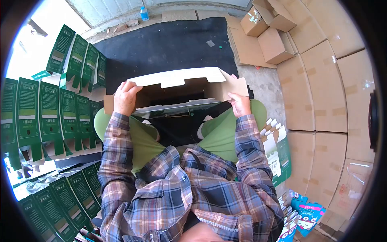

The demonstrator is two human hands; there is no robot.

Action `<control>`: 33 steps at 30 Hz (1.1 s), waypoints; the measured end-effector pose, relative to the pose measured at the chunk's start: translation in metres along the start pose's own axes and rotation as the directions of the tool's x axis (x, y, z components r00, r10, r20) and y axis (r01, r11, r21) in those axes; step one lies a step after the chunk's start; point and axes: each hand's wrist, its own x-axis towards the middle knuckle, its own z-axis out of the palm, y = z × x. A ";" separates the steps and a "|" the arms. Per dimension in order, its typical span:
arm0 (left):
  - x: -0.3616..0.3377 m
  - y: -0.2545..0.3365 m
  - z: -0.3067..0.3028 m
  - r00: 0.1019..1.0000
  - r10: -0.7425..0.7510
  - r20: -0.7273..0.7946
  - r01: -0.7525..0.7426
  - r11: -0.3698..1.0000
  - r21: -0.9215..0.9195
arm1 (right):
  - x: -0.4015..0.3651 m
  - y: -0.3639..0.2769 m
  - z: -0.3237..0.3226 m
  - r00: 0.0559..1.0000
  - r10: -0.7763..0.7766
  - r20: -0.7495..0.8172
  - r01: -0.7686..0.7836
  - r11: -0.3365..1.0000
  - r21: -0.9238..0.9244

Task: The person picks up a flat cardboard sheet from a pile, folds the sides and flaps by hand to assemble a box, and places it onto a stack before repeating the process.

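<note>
Between my knees I hold an open carton with a white outer flap and bare brown cardboard inside. Its mouth faces up toward me, and its flaps stand out at the sides. My left hand grips the left side of the carton, fingers curled over the edge. On the opposite side, my right hand pinches the brown side flap, thumb on the inner face. The carton's outer faces and its bottom are mostly hidden from me.
Rows of green printed cartons stand at my left, with more lower down. Stacked brown boxes wall the right side. Flat green-and-white cartons and blue packs lie at my right. A bottle stands beyond the black mat.
</note>
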 end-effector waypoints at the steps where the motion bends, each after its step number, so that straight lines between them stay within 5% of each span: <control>1: -0.006 -0.001 0.000 0.997 0.022 0.072 -0.021 0.999 -0.025 | 0.000 0.001 -0.002 1.000 0.008 -0.001 -0.008 1.000 -0.005; 8: -0.018 0.000 0.003 0.942 -0.004 0.334 -0.011 0.999 0.043 | 0.000 0.004 0.000 0.998 -0.054 0.030 0.057 0.993 -0.105; 10: -0.019 -0.002 0.004 0.927 -0.028 0.373 0.004 0.998 0.063 | -0.005 -0.005 0.011 1.000 -0.014 -0.017 0.007 0.937 -0.349; 11: -0.018 -0.002 0.004 0.924 -0.024 0.382 -0.004 0.997 0.074 | 0.004 0.011 -0.004 0.959 -0.197 0.205 0.270 0.858 -0.438; 15: -0.017 0.001 0.001 0.914 -0.036 0.404 -0.004 0.995 0.098 | 0.003 -0.009 0.013 0.876 -0.051 0.479 0.370 0.708 -0.602; 17: -0.019 0.002 -0.001 0.918 -0.039 0.395 -0.002 0.995 0.103 | 0.012 -0.005 0.012 0.900 -0.019 0.436 0.332 0.679 -0.655; 20: -0.022 0.002 -0.015 0.957 0.019 0.289 -0.050 0.994 0.098 | 0.018 0.011 0.009 0.914 -0.059 0.402 0.359 0.581 -0.731; 22: -0.025 0.023 -0.045 0.989 0.005 -0.145 0.013 0.992 0.128 | 0.014 0.006 0.014 0.917 0.002 0.399 0.337 0.532 -0.777; 25: -0.064 0.034 -0.051 0.789 -0.353 -0.504 0.332 0.934 -0.134 | 0.015 0.011 0.010 0.914 -0.016 0.405 0.357 0.506 -0.785; 26: -0.074 0.032 -0.043 0.791 -0.352 -0.500 0.332 0.934 -0.133 | 0.015 0.012 0.009 0.916 -0.014 0.402 0.353 0.509 -0.785; 28: -0.083 0.032 -0.034 0.782 -0.555 -0.283 0.310 0.741 -0.596 | 0.016 0.013 0.009 0.915 -0.030 0.403 0.367 0.480 -0.797; 30: -0.081 0.032 -0.031 0.928 -0.357 -0.104 0.297 0.879 -0.373 | 0.018 0.013 0.009 0.915 -0.027 0.402 0.364 0.484 -0.796; 33: -0.062 0.033 -0.010 0.935 -0.346 0.079 0.351 0.864 -0.361 | 0.018 0.015 0.006 0.919 -0.027 0.392 0.355 0.484 -0.800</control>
